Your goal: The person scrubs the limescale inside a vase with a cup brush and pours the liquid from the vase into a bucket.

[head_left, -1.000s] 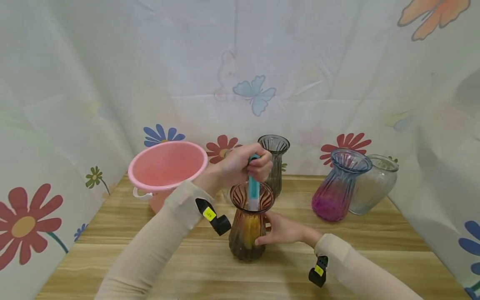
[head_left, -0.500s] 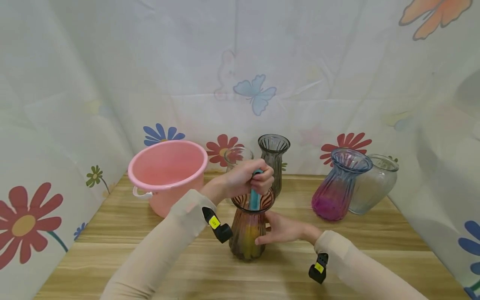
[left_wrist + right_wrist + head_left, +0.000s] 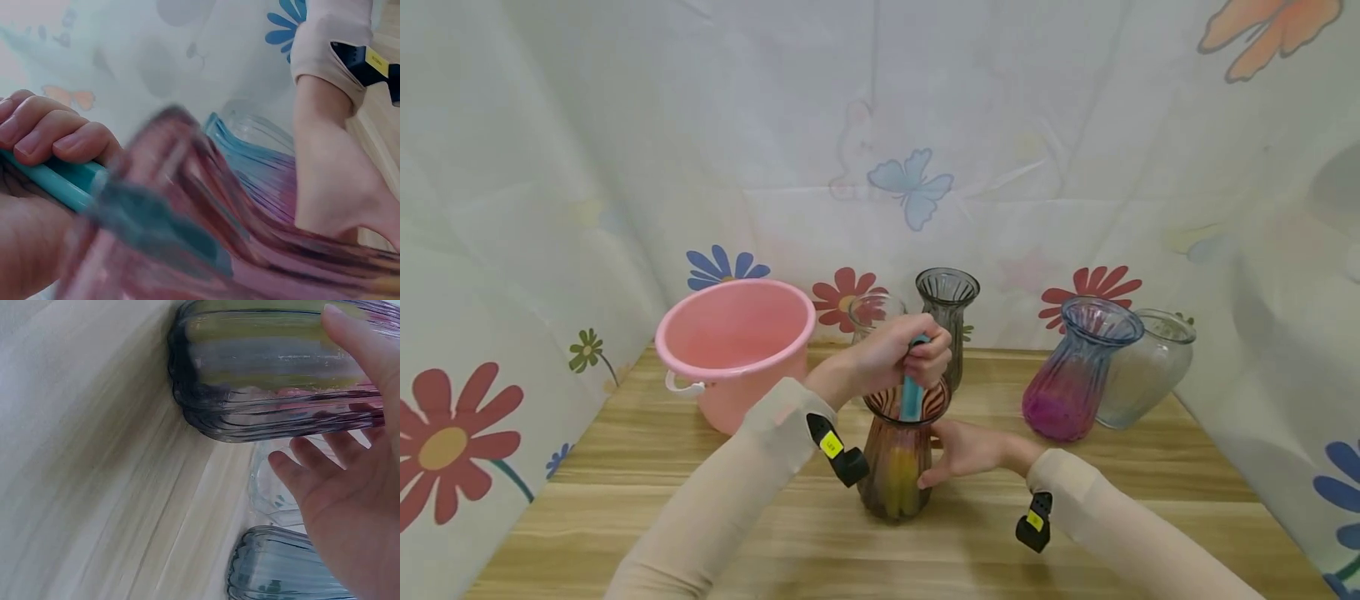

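Note:
A ribbed amber-purple glass vase (image 3: 874, 475) stands upright on the table. Curled round a teal handle (image 3: 912, 402) is my left hand (image 3: 891, 354), just above the vase's mouth; the handle reaches down inside. A yellow and grey part (image 3: 262, 356) shows through the lower glass in the right wrist view. My right hand (image 3: 972, 450) holds the vase's right side, with the thumb on the near side and the fingers partly hidden behind. The left wrist view shows the teal handle (image 3: 62, 187) in my left hand (image 3: 37, 237) beside the blurred rim.
A pink bucket (image 3: 752, 383) stands on the wooden table (image 3: 805, 542) at the left. Behind the vase are a clear glass vase (image 3: 872, 308) and a grey one (image 3: 953, 333). At the right, a blue-pink vase (image 3: 1071, 383) stands next to another clear one (image 3: 1146, 371).
My left hand has moved down, and the teal handle sits deeper in the vase than a second ago. The vase stays in place; my right thumb has shifted slightly.

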`<state>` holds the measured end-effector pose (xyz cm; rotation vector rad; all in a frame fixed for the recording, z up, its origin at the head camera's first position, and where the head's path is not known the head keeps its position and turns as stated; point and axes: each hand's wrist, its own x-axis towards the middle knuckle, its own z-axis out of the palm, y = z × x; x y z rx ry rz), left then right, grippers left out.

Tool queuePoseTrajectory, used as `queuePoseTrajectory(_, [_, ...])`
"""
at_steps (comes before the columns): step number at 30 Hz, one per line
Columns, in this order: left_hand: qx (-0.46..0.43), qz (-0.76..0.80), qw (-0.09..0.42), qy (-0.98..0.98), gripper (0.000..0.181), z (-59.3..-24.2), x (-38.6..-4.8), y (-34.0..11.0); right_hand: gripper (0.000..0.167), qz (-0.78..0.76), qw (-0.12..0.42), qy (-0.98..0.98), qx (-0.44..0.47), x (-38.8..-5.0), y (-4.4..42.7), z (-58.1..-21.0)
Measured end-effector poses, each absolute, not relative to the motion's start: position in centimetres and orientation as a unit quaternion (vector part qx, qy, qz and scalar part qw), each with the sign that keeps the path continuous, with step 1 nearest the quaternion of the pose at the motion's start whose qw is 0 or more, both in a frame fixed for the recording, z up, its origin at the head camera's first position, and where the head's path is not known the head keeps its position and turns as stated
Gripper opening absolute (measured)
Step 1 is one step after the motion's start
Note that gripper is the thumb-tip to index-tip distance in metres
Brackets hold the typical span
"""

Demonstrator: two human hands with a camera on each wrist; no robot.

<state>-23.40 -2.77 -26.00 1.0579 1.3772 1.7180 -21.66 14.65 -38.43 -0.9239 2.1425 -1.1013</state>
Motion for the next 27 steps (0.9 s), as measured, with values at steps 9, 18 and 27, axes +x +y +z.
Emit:
queuePoseTrajectory(9, [0.409, 0.667, 0.318, 0.536, 0.039, -21.0, -22.8, -2.9, 0.077, -0.399, 0.22, 0.816, -0.355, -21.5, 14.2, -38.9])
queuePoseTrajectory(18, [0.426, 0.68, 0.279, 0.528, 0.036, -18.1, -22.5, -3.6, 0.074, -0.387, 0.211, 0.821, -0.364, -21.2, 14.0, -38.3])
queuePoseTrajectory(27, [0.409, 0.698, 0.291, 0.51, 0.037, -21.6, -23.0, -3.2, 0.076, -0.395, 0.212, 0.819, -0.359, -21.5, 14.2, -38.8])
